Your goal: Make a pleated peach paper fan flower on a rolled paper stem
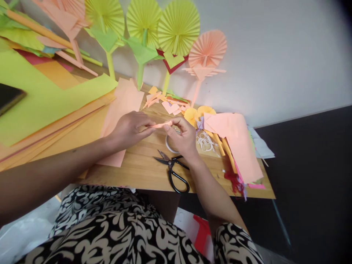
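Observation:
A narrow folded strip of peach paper (161, 125) stretches between my hands above the wooden table. My left hand (132, 126) pinches its left end between thumb and fingers. At the other end, my right hand (182, 136) grips the strip with thumb and fingertips. Under my right hand lies a roll of tape (168, 143), partly hidden by it. Black-handled scissors (172, 165) rest on the table just below, blades apart and pointing left. A sheet of peach paper (115, 156) lies beneath my left hand and wrist.
Paper fan flowers (178, 27) lean on the wall along the back. Stacked coloured sheets (55, 99) cover the left side. Paper scraps (170, 107), white string (205, 142) and a draped peach sheet (239, 146) lie at the back and right. The table's edge (154, 187) is near my body.

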`<state>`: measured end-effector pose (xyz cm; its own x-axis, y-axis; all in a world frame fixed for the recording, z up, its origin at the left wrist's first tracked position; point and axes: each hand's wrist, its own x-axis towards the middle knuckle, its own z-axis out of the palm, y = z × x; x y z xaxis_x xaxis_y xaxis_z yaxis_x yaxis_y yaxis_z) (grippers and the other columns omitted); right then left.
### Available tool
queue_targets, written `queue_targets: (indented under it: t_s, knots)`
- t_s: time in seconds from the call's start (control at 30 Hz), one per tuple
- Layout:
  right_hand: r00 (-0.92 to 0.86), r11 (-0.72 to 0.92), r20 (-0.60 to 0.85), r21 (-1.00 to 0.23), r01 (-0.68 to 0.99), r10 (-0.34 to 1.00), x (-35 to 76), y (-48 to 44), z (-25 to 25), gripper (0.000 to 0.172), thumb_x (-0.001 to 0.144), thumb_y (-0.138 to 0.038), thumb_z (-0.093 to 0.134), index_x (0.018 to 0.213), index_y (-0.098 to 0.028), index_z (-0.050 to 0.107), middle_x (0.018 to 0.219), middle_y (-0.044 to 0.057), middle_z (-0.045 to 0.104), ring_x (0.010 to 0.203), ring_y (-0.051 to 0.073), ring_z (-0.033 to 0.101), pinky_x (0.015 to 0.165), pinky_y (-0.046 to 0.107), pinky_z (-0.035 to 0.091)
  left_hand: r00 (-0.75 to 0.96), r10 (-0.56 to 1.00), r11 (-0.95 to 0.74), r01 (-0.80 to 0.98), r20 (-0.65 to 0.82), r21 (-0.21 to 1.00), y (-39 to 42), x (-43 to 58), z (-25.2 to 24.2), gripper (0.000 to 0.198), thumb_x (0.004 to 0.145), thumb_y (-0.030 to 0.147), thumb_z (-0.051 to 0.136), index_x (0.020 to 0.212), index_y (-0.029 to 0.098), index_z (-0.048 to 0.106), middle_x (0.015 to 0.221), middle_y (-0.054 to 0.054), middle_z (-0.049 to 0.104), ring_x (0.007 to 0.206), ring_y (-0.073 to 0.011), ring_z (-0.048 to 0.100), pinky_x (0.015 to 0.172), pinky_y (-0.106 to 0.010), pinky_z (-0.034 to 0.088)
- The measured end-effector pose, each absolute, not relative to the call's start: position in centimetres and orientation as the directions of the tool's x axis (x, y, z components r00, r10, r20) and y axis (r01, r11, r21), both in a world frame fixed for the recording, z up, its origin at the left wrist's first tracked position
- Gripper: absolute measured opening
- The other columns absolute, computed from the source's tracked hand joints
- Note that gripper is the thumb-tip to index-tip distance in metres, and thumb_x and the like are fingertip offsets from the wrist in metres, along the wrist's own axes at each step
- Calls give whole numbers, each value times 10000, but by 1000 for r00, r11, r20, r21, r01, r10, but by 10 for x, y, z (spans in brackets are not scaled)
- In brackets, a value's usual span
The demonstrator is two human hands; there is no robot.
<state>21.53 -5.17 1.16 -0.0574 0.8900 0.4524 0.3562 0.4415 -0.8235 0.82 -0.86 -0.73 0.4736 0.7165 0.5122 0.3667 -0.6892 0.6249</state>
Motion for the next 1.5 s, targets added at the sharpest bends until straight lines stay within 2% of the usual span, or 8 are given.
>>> queue_targets:
  t_s: [0.2,0.37,0.5,0.73,0.9,1.17,1.3,1.5]
  knots:
    - [-71,453,465,-801,392,883,214,-52,11,85,904,-318,703,863,-245,692,843,-34,740,788,129,675,786,299,548,491,682,-719,315,543,619,-9,8,-5,255,1005,366,583,874,198,724,804,-22,762,717,-153,643,737,-306,458]
    - [-112,443,444,-770,460,889,218,-51,12,153,933,-380,679,869,-243,705,827,-23,733,780,138,665,729,290,530,516,636,-772,410,574,486,-8,6,-5,273,987,330,561,771,197,664,739,-36,718,729,-188,644,827,-362,478]
    - [-187,543,527,-675,500,829,221,-51,13,153,968,-355,653,876,-243,701,807,-20,705,772,137,654,725,291,520,536,587,-808,432,607,400,-6,4,-6,289,999,309,542,760,190,652,730,-42,713,729,-202,653,844,-382,478]
    - [-173,587,581,-666,461,795,219,-50,10,73,956,-293,689,899,-251,710,814,-32,712,765,129,667,724,282,522,499,596,-803,348,629,484,-5,5,-8,217,1014,334,590,944,194,741,861,-48,779,818,-195,693,861,-363,483]
    - [-191,526,507,-678,514,840,215,-52,10,83,943,-325,690,906,-254,709,868,-21,751,799,146,681,750,303,530,537,590,-807,361,603,467,-6,5,-5,285,1013,358,556,831,190,696,755,-41,722,745,-190,656,840,-368,490]
    - [-250,539,495,-616,575,832,213,-53,6,169,956,-347,652,824,-243,673,771,-18,686,726,147,623,730,313,494,608,588,-808,407,533,427,-7,7,-5,287,966,347,491,732,212,589,702,-31,665,740,-199,639,850,-369,510]
    - [-208,483,447,-687,543,870,216,-51,7,163,970,-362,631,894,-244,713,841,-13,737,784,145,659,761,301,512,563,667,-737,406,488,540,-3,6,-6,336,980,435,531,800,195,682,770,-53,726,761,-203,652,816,-371,502]
    - [-65,377,396,-794,478,916,223,-47,10,215,960,-391,628,849,-238,730,791,-27,744,758,137,665,745,295,524,397,871,-427,321,289,845,-2,2,-1,241,906,413,660,906,205,781,872,-32,788,793,-171,682,749,-288,525]
